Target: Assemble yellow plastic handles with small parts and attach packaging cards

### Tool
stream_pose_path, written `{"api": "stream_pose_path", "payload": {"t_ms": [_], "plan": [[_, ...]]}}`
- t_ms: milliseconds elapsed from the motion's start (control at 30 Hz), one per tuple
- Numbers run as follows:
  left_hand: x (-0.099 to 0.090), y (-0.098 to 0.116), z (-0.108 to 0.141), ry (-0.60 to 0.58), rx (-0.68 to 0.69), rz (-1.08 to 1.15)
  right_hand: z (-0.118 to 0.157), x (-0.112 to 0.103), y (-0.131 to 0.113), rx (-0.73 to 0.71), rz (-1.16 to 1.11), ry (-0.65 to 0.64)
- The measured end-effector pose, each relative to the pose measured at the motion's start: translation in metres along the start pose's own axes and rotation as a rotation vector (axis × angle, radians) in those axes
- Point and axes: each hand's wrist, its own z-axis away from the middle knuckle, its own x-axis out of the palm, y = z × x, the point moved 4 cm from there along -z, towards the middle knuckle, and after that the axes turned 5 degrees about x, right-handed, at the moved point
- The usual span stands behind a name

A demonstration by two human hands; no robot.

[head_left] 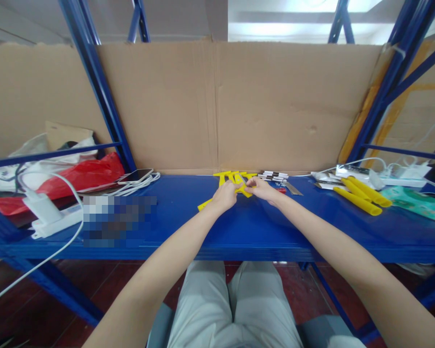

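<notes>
My left hand [224, 195] is closed round a yellow plastic scraper-like tool [204, 205]; its handle sticks out to the lower left, under my wrist. My right hand [260, 187] pinches with thumb and fingertips at the tool's wider head, near a small greyish piece too small to name. Just behind both hands lie several more yellow T-shaped tools [223, 175], side by side. Right of my right hand are a small red object [282, 190] and a flat metal blade [293, 188]. Behind them sits a stack of black-and-white small packs [273, 175].
Yellow tubes [358, 200] lie at the right beside a green packet [416, 202] and a white power strip [402, 181]. At the left are a phone [136, 176], coiled white cable [145, 182], another power strip [58, 220] and a red bag [81, 176]. Cardboard [275, 106] walls the back.
</notes>
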Motion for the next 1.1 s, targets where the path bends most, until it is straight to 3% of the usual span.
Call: {"api": "stream_pose_path", "payload": {"t_ms": [267,667,900,1100], "plan": [[-0.003,0.003,0.001,-0.003,0.007,-0.004,0.005,0.003,-0.002,0.15,-0.235,-0.105],[-0.004,0.005,0.001,0.013,0.035,-0.014,0.006,-0.004,-0.004,0.164,-0.287,-0.131],[-0.005,-0.001,-0.002,0.052,0.006,0.028,0.008,-0.006,-0.003,0.201,-0.37,-0.279],[-0.005,0.005,0.001,-0.013,0.113,0.009,0.004,-0.016,-0.006,0.176,-0.428,-0.196]]}}
